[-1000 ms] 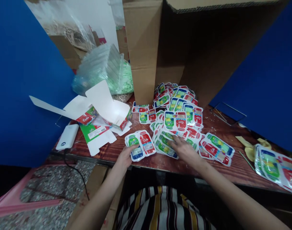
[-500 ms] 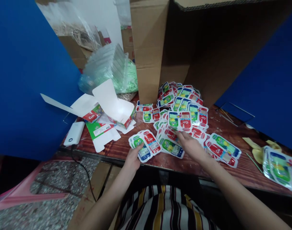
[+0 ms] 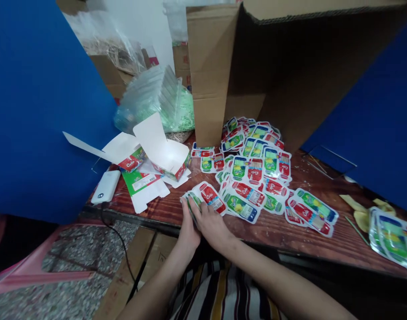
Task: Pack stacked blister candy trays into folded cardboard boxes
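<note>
At the table's front edge, my left hand (image 3: pixel 189 231) is closed on the left end of a few flat green-and-red packets (image 3: pixel 210 197) shaped like paired bottles, one half marked Cola. My right hand (image 3: pixel 214 224) lies across the same packets beside it, fingers bent over the green half and hiding much of it. Just to the right, more of these packets (image 3: pixel 243 204) overlap on the table. Behind them a larger heap (image 3: pixel 256 155) spills out of an upright cardboard box (image 3: pixel 208 75).
Printed card boxes with raised white flaps (image 3: pixel 171 155) stand left on the wooden table (image 3: pixel 310 244). A white power bank (image 3: pixel 106 186) with a cable lies near the edge. Another packet stack (image 3: pixel 392 235) sits far right. Blue panels (image 3: pixel 39 111) rise on both sides.
My right hand has moved left from the packet pile to meet my left hand. The front packets now tilt up between both hands. The view has shifted slightly.
</note>
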Demonstrator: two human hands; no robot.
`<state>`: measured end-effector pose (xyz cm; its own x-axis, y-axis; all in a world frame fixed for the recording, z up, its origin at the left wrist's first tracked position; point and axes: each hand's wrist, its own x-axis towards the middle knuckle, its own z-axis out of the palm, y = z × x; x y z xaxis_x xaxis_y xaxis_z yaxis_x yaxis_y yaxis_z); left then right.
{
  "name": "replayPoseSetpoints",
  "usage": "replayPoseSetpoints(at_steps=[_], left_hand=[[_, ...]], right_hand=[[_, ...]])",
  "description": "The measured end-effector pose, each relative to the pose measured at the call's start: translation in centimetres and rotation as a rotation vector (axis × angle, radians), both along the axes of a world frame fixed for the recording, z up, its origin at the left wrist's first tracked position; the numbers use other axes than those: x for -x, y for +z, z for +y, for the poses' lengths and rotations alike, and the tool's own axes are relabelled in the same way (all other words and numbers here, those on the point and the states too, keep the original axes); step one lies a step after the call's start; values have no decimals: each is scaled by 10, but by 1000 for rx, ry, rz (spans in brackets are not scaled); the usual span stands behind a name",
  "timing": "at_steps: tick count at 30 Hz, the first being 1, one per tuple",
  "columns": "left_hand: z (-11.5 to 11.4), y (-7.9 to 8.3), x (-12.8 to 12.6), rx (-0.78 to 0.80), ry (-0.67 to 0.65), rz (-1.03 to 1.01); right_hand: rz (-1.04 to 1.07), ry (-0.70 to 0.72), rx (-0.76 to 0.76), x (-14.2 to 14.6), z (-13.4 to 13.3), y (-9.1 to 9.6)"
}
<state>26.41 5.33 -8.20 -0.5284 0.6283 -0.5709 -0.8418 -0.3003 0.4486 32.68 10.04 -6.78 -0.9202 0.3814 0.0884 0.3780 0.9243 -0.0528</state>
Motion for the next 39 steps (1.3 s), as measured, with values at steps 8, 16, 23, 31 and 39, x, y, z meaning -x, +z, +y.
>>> replayPoseSetpoints(at_steps=[8,16,23,31,39], left_hand=[[15,5,11,279,42,37],[10,-2,19,332,11,134],[11,-11,24,317,-11,107],[8,-1,24,312,-10,96],[3,-4,25,311,6,105]], right_hand=[[132,98,538,-12,90,40],[-240,197,-212,-3,230,37],[-252,425,-353,-5,257,56],[-133,585,-464,-28,270,67],[54,228,-389,-67,247,103]])
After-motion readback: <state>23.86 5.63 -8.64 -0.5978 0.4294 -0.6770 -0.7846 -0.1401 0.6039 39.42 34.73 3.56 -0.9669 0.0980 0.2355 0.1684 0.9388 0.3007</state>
